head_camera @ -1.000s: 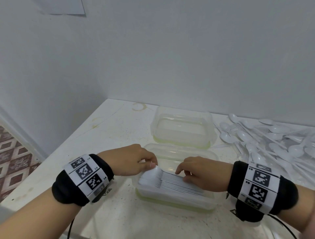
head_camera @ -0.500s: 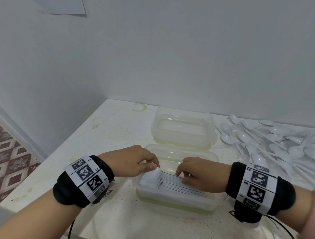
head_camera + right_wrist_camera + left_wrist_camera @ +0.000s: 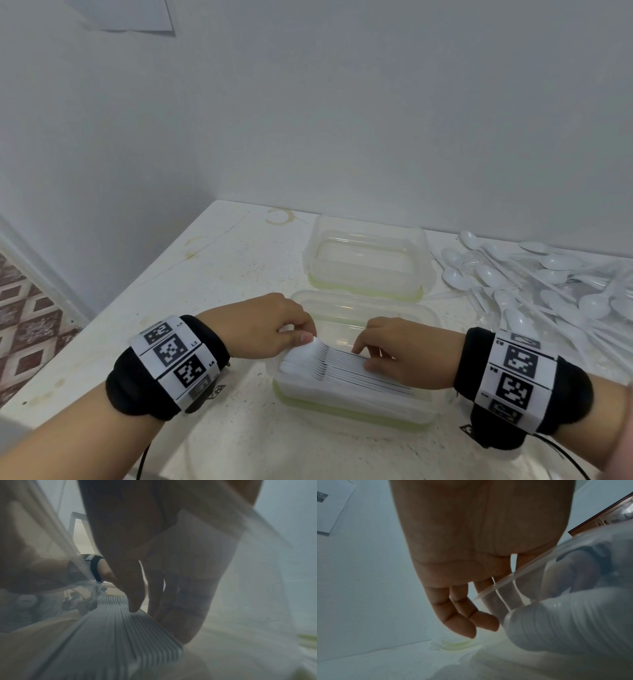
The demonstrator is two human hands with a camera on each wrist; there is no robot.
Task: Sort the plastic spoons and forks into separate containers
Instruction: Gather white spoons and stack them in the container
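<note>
A tight stack of nested white plastic spoons (image 3: 342,368) lies in the near clear container (image 3: 424,416), rounded heads to the left. My left hand (image 3: 301,334) pinches the head end, thumb on top. In the left wrist view the ribbed stack (image 3: 565,626) sits right of the left hand's fingers (image 3: 467,623), two of which hang outside the container wall. My right hand (image 3: 366,353) grips the handles, fingers curled over them. In the right wrist view its thumb and fingers (image 3: 135,605) close on the handle stack (image 3: 111,628).
A second clear container (image 3: 366,260) with a green base stands just behind the near one, nothing in it. A loose pile of white spoons (image 3: 548,291) covers the table's right side. The wall corner is behind; the table's left edge drops to a tiled floor.
Both hands stay on the stack in the near container. They have shifted only slightly, with the left thumb a little further over the heads.
</note>
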